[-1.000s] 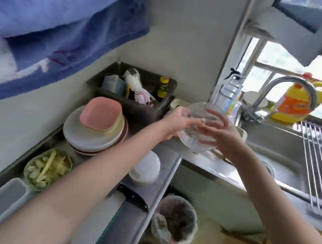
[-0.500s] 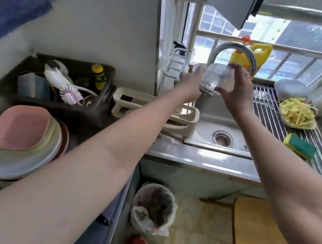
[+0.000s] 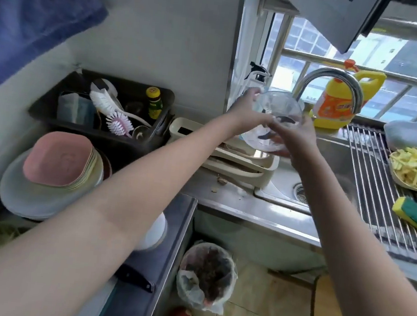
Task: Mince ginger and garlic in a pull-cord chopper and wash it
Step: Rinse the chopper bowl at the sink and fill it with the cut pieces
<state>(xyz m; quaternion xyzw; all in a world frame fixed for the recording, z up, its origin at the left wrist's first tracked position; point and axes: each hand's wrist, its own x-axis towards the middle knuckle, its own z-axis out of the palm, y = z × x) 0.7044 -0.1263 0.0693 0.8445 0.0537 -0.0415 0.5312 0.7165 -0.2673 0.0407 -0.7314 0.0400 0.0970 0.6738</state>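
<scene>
1. A black knife [image 3: 134, 276] lies on the tabletop [image 3: 166, 244], nearest of all, well before the sink [image 3: 332, 156].
2. A bin [image 3: 207, 274] with a bag in it stands on the floor, below the sink.
3. A stack of plates [image 3: 49, 178] with a pink one on top sits far left of the sink.
4. A green and yellow sponge [image 3: 416, 218] lies on the wire rack [image 3: 380, 193] over the right side of the sink.
5. The chopper bowl [image 3: 271, 121] is held up in the air over the left side of the sink. It is clear and round, tipped on its side, and dark curved blades show inside.
6. The left hand [image 3: 244, 107] holds the bowl's far rim with curled fingers. The right hand [image 3: 295, 136] holds its near side, fingers wrapped round it.
7. The shiny bent tap [image 3: 336, 78] stands behind the bowl.
8. A yellow bottle [image 3: 338, 105] with an orange label stands behind the tap. The writing is too blurry to read.
</scene>
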